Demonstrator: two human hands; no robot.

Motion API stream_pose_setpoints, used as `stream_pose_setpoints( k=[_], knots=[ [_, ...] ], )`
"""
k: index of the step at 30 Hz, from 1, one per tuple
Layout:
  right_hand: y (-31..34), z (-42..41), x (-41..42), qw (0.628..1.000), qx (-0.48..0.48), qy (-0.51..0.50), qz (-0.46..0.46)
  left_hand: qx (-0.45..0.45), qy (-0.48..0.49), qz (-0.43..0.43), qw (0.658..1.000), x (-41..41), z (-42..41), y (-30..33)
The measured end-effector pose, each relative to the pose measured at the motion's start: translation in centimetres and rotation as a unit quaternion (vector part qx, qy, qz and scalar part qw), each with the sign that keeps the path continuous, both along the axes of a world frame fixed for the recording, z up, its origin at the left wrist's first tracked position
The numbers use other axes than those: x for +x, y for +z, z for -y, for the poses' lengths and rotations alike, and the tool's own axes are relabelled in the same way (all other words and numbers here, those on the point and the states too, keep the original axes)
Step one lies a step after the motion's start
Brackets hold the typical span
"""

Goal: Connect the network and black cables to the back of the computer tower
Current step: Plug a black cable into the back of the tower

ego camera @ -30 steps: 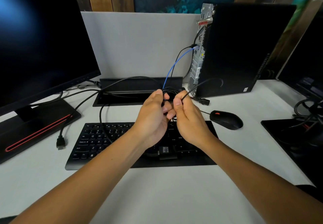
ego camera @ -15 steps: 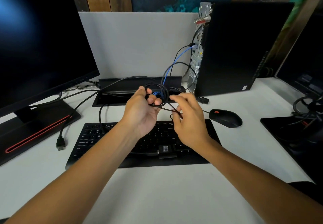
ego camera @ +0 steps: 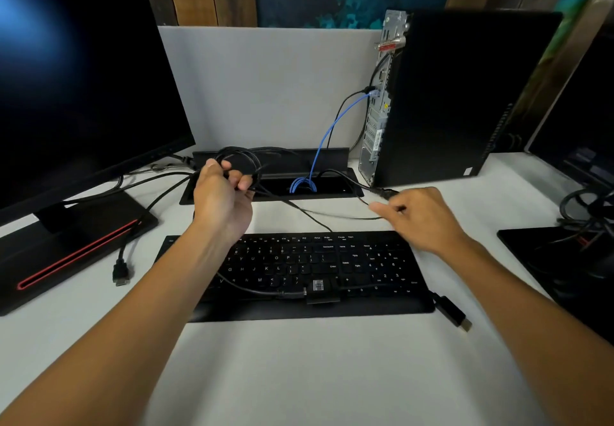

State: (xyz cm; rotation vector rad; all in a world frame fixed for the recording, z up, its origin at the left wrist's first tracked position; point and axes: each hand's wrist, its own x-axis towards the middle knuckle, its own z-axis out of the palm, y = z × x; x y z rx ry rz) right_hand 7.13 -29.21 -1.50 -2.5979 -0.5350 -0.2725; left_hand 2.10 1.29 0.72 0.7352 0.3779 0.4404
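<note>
The blue network cable (ego camera: 335, 126) is sitting plugged into the computer tower (ego camera: 465, 93), its slack coiling inside the desk cable tray (ego camera: 265, 193). The left hand (ego camera: 222, 199) is gripping a looped black cable (ego camera: 242, 159) above the tray; the right hand (ego camera: 418, 216) is pinching a thin black wire (ego camera: 332, 214) near the tower's base.

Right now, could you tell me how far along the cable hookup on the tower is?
Done: the blue network cable already looks plugged into the back of the computer tower, beside a black lead. In hand: the left hand grips a coil of black cable; the right hand is at a black plug near the tower's base. Left: that plug and two loose connectors.
</note>
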Motion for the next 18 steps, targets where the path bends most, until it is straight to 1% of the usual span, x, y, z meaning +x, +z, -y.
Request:
stream_pose_setpoints(
  k=[2, 4, 7, 9, 14, 18],
  knots=[
    [-0.2, 1.6, 0.8, 0.992, -0.101, -0.069, -0.025, 0.003, -0.001, -0.002, 1.000, 0.1, -0.1, -0.1],
    [-0.3, 2.2, 1.0, 0.976, -0.179, -0.119, -0.047, 0.002, 0.001, -0.001, 1.000, 0.2, -0.1, -0.2],
    [-0.1, 2.0, 0.9, 0.955, -0.228, -0.172, -0.075, -0.005, 0.003, 0.005, 1.000, 0.3, -0.2, 0.1],
    [0.3, 2.2, 0.9, 0.948, -0.232, -0.204, -0.083, -0.013, 0.003, 0.003, 1.000, 0.3, -0.2, 0.1],
    [0.8, 3.9, 1.3, 0.936, -0.205, -0.266, -0.109, -0.016, -0.009, -0.016, 1.000, 0.3, 0.1, -0.2],
    [0.7, 4.2, 1.6, 0.940, -0.184, -0.269, -0.100, 0.007, -0.010, -0.022, 1.000, 0.3, -0.2, -0.3]
  ],
)
